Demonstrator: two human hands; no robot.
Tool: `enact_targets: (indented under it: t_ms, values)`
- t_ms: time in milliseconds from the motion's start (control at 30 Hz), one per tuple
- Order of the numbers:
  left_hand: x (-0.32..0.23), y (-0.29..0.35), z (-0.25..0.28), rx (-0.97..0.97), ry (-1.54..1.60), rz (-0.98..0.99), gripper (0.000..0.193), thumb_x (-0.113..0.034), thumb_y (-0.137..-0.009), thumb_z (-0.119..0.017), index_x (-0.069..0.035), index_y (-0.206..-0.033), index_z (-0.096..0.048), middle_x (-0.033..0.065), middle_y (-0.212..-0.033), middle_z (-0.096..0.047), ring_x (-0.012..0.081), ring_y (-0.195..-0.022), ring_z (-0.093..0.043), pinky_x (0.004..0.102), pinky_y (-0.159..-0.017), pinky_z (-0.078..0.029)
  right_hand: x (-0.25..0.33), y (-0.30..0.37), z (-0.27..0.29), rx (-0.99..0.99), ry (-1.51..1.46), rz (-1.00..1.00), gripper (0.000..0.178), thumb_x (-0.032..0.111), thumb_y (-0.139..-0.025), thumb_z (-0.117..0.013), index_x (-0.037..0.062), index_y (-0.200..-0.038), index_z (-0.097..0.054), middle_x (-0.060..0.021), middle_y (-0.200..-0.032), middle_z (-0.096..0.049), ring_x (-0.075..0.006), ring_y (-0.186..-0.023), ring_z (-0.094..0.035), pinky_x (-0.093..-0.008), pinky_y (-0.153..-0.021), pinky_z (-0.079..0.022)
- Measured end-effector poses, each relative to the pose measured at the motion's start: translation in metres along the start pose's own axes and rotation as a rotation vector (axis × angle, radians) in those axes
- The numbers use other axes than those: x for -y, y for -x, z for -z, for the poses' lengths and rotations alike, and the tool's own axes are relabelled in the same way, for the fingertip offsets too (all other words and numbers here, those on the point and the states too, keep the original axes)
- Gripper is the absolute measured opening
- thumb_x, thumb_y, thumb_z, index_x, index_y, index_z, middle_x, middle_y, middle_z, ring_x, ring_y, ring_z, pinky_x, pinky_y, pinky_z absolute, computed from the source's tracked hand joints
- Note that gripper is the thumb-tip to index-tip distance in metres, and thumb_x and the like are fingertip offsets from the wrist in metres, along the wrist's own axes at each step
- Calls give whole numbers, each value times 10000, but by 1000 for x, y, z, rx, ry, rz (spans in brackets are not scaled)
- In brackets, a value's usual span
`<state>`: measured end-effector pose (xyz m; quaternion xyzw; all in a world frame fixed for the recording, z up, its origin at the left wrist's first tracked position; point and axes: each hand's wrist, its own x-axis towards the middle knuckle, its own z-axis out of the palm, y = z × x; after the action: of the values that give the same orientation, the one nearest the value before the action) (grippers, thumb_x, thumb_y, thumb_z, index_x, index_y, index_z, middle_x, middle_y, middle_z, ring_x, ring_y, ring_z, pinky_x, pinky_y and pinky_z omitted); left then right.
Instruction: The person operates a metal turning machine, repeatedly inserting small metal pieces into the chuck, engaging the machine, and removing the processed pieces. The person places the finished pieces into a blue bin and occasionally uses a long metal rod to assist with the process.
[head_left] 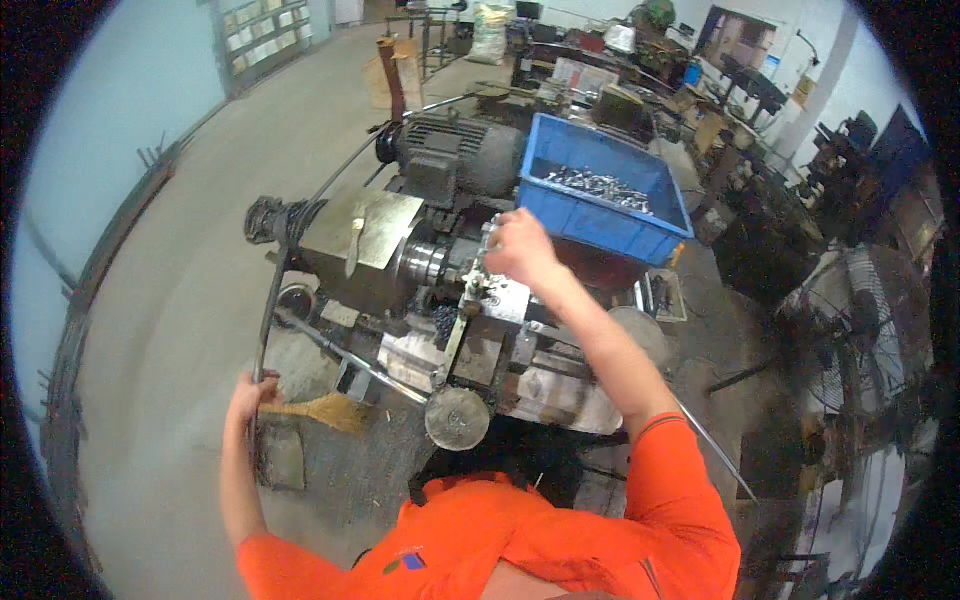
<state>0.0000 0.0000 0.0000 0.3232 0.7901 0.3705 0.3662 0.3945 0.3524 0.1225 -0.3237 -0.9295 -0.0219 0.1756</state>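
Observation:
At the left, my left hand (250, 395) is closed round the lower end of a long metal lever (268, 330), which runs up to the lathe-like machine. A straw hand broom (335, 410) lies close by, its handle end beside that hand. My right hand (518, 245) is over the middle of the machine, fingers bent together beside the fixture (475, 290), right of the shiny spindle chuck (425, 262). Whatever its fingertips hold, if anything, is hidden. Just beyond it stands a blue plastic crate (605, 222) with many small metal parts (600, 188).
A ribbed electric motor (460, 155) sits behind the headstock cover (365, 230), on which a brush (355, 245) lies. A round metal disc (457, 418) is nearest my body. A fan (850, 330) and cluttered machinery stand at the right, a pale wall (120, 130) at the left.

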Motion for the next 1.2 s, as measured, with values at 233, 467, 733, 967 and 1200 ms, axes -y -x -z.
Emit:
enact_targets:
  t_ms: [233,467,733,967,1200]
  values:
    - [10,-1,-10,-75,309,-77,221,-117,-779,-575,33,-934,-529,101,-658,-564,184,-560,-571,294,-528,-490,-90,23,75,-510,-53,-261,479,185,-525,-602,93,-995,-628,-233,-1193,-446,-364,-1034,-451,-389,-912,-380]
    - [-9,13,-13,-89,256,-55,292,-210,-774,-625,18,-911,-505,106,-670,-569,175,-576,-568,300,-520,-491,-110,172,81,-368,-256,-523,392,146,-564,-583,85,-945,-650,-195,-1168,-506,-308,-994,-550,-337,-832,-441]
    - [36,-21,-1,-144,272,-58,417,-275,-765,-653,-3,-1035,-487,61,-615,-498,163,-535,-501,305,-517,-456,-99,463,84,-255,-333,-1263,350,102,-596,-539,2,-916,-639,-128,-865,-655,-185,-800,-620,-275,-728,-464]
    - [63,-67,26,-101,352,124,290,-177,-767,-644,-1,-960,-519,91,-673,-509,229,-570,-508,401,-522,-450,-54,630,61,-182,-52,-1647,288,219,-597,-606,41,-815,-667,-162,-812,-638,-288,-816,-614,-328,-769,-467]
    - [54,-56,23,-172,272,189,383,-238,-788,-623,7,-1051,-492,168,-785,-540,280,-701,-547,432,-628,-483,-32,673,-1,371,141,-1686,276,219,-610,-577,23,-793,-644,-200,-877,-616,-325,-857,-597,-367,-794,-473]
